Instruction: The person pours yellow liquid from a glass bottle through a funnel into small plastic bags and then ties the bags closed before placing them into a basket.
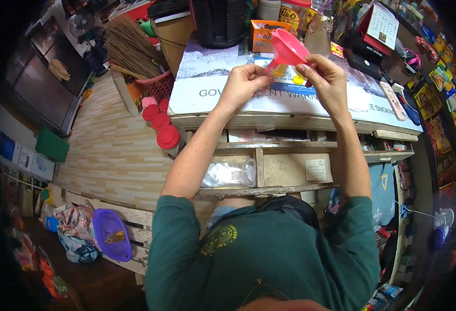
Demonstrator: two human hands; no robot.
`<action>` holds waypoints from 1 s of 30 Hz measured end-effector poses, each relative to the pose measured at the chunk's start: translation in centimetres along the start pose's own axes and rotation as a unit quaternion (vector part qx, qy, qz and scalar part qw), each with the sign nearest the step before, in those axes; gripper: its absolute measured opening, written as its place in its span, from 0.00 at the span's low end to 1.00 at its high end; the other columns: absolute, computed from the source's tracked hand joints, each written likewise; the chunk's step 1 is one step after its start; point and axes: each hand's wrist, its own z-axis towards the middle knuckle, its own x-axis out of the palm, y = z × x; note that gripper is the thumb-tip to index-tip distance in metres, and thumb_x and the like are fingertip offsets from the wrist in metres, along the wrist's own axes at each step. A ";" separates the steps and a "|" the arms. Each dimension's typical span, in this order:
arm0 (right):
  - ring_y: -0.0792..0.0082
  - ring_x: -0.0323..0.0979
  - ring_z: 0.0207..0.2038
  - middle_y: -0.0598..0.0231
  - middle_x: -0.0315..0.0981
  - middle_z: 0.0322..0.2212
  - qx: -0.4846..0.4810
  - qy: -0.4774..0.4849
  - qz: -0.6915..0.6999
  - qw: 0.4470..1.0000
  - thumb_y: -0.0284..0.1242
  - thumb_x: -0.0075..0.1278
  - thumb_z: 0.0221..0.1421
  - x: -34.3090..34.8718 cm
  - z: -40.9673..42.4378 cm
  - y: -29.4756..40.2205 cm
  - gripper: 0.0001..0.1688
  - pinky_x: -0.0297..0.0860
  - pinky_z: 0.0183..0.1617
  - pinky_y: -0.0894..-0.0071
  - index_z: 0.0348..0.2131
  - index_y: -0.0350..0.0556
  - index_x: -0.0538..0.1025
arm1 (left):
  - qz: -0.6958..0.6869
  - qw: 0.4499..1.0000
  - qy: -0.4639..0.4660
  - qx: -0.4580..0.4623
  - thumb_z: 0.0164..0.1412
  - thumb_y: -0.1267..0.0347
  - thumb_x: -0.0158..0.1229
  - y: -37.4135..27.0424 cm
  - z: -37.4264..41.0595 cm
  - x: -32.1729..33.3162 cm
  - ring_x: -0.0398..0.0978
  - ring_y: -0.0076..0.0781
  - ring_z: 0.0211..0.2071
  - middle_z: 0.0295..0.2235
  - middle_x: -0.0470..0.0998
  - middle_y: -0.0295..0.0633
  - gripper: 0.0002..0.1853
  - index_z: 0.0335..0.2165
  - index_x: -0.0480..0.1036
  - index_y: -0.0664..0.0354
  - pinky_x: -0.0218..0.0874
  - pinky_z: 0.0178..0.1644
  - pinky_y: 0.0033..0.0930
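Note:
A pink plastic funnel (290,48) is held tilted above the counter, its wide mouth up and to the right. My right hand (327,81) pinches the funnel's rim between thumb and fingers. At the narrow spout, my left hand (243,85) has its thumb and fingertips closed together. Whether those fingers grip the spout itself or thin clear plastic around it, I cannot tell. Beneath the hands, a blue printed sheet (294,88) lies on the counter, with a small round yellow thing (298,80) showing over it.
The counter (189,99) carries an orange box (259,37), a desk calendar (379,27) and a phone (392,100). Below is an open wooden drawer (286,171) with plastic bags (228,173). Red-lidded jars (168,137) stand left; a purple basket (111,233) rests on a bench.

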 end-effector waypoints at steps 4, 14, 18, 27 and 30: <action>0.85 0.63 0.21 0.71 0.68 0.16 0.009 0.049 -0.057 0.997 0.28 0.57 0.49 -0.6 0.6 0.7 0.11 0.60 0.23 0.81 0.32 0.38 0.76 | 0.030 0.999 -0.004 0.037 0.55 0.71 0.55 -0.4 -0.2 0.1 0.73 0.18 0.26 0.26 0.78 0.38 0.10 0.34 0.73 0.67 0.60 0.27 0.19; 0.75 0.67 0.22 0.60 0.70 0.19 0.027 0.121 0.014 0.992 0.30 0.53 0.52 0.6 1.4 3.0 0.15 0.65 0.27 0.72 0.37 0.38 0.74 | 0.067 0.995 -0.006 0.074 0.52 0.73 0.56 -0.8 -1.2 -0.7 0.73 0.22 0.28 0.25 0.78 0.41 0.08 0.30 0.74 0.70 0.64 0.35 0.26; 0.72 0.70 0.28 0.56 0.72 0.28 0.017 0.040 -0.014 0.999 0.31 0.54 0.50 0.5 2.1 -2.6 0.28 0.69 0.32 0.71 0.49 0.36 0.66 | 0.001 0.999 0.002 0.048 0.54 0.74 0.55 -2.6 -3.0 -2.0 0.74 0.25 0.28 0.27 0.77 0.44 0.08 0.32 0.72 0.71 0.65 0.35 0.27; 0.51 0.73 0.40 0.41 0.71 0.37 0.052 0.015 -0.179 0.982 0.31 0.63 0.33 3.9 3.3 -6.2 0.51 0.67 0.46 0.63 0.54 0.31 0.55 | -0.118 0.993 0.027 -0.012 0.56 0.76 0.54 -5.1 -8.4 -2.8 0.76 0.31 0.29 0.30 0.76 0.49 0.10 0.36 0.69 0.73 0.69 0.35 0.30; 0.53 0.73 0.39 0.43 0.72 0.35 0.081 0.009 -0.150 0.985 0.30 0.64 0.31 4.4 4.0 -6.8 0.50 0.67 0.45 0.64 0.52 0.32 0.57 | -0.091 0.995 0.025 -0.018 0.56 0.77 0.53 -5.1 -8.6 -3.0 0.76 0.31 0.29 0.29 0.75 0.48 0.09 0.36 0.69 0.74 0.70 0.34 0.29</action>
